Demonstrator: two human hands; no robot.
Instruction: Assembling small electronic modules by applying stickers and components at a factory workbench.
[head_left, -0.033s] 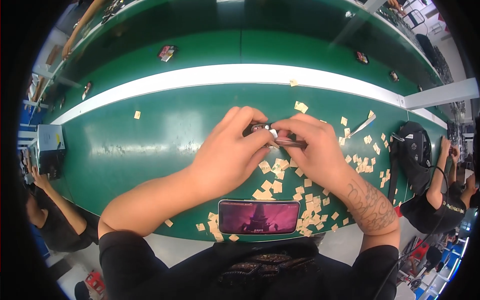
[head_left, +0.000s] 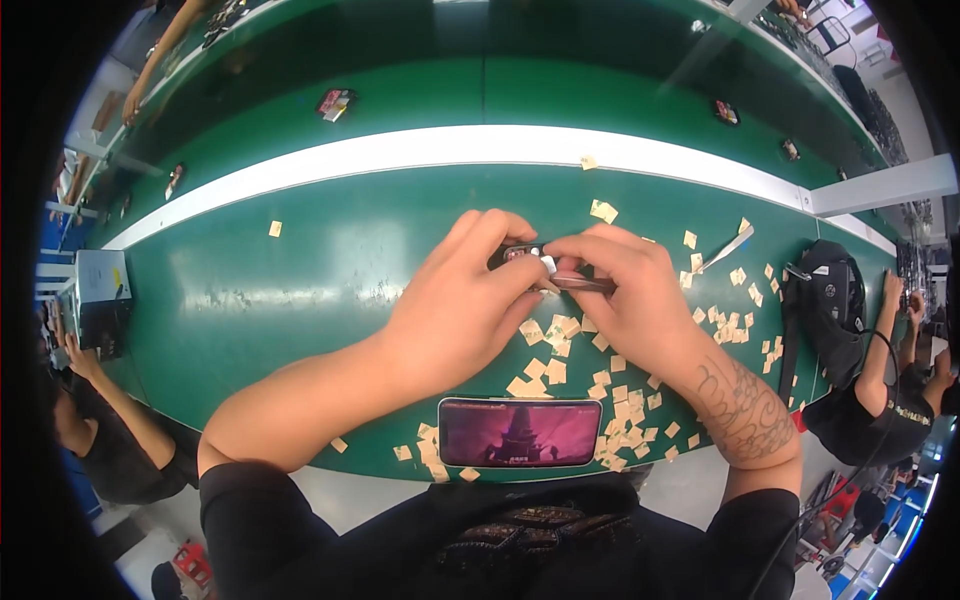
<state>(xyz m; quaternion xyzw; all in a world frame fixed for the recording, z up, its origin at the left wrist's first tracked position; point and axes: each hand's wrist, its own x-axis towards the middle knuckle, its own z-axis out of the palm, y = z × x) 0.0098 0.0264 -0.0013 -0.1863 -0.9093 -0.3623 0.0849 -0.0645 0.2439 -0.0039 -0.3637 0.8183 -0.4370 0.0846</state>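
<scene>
My left hand (head_left: 450,295) is closed round a small dark device (head_left: 517,252), held just above the green table. A small white piece (head_left: 548,264) shows on the device between my two hands. Closed as well, my right hand (head_left: 635,295) pinches a slim dark tool (head_left: 592,285) that looks like tweezers, its tip by the white piece. The fingertips of both hands nearly meet there and cover much of the device. Below them, several small cream paper squares (head_left: 556,371) lie scattered. A phone (head_left: 521,433) with a lit purple screen lies in front of my body.
A white rail (head_left: 480,143) divides my table from a green strip with small devices (head_left: 336,104) on it. At the right are a strip (head_left: 728,248) and a black bag (head_left: 832,300); a white box (head_left: 101,275) stands left. Co-workers sit on both sides.
</scene>
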